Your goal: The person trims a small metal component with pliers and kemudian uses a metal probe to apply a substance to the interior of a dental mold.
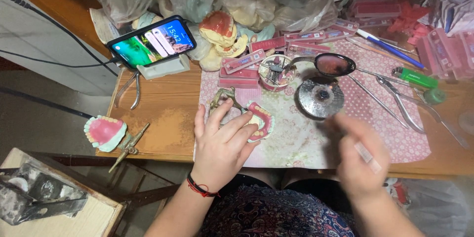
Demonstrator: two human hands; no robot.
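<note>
The left hand (222, 140) grips the pink denture model (259, 120) on its brass frame, steadying it on the floral mat (316, 138). The blurred right hand (358, 155) pinches a small strip (368, 157), seemingly mid-motion.

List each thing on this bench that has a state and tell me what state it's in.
Phone: screen lit, propped up, cable plugged in.
Denture model: on the floral mat, under the left hand.
Right hand: motion-blurred, fingers closed on a small clear strip.
Spoon: bowl holds dark red material.
Pliers: lying flat, handles apart.
Second denture model: at the bench edge, teeth up.
</note>
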